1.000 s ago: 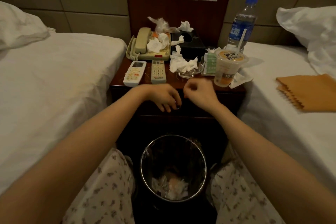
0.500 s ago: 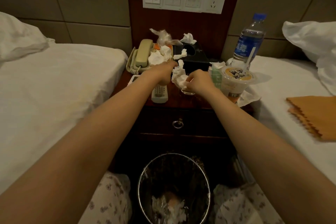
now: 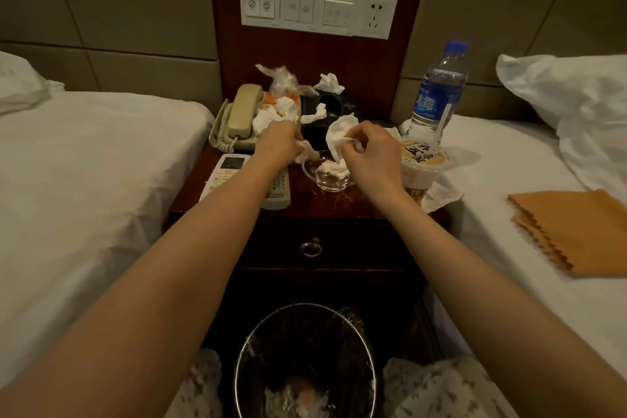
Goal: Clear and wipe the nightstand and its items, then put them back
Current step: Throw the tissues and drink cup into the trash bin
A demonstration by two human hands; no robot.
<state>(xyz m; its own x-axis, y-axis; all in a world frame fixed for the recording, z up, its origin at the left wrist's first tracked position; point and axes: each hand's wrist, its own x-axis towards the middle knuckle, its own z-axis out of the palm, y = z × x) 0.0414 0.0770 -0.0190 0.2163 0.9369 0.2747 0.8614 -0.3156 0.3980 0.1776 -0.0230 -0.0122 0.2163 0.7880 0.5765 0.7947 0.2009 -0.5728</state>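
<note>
The left hand [image 3: 276, 144] grips a small tissue [image 3: 306, 152]. The right hand [image 3: 371, 154] pinches a big tissue [image 3: 337, 134] over the glass dish [image 3: 327, 182] on the tabletop [image 3: 317, 206]. Best to hold tight and drop both in the bin [image 3: 305, 339] below.

The nightstand [image 3: 339, 204] is showing dark, glossy polished wood, and the glass ashtray [image 3: 330, 181] is glinting clear and smooth. Crumpled paper tissues [image 3: 328, 82] are looking soft and matt, the water bottle [image 3: 436, 95] is shining as clear plastic, and the orange cloth [image 3: 576, 231] is lying matt.
</note>
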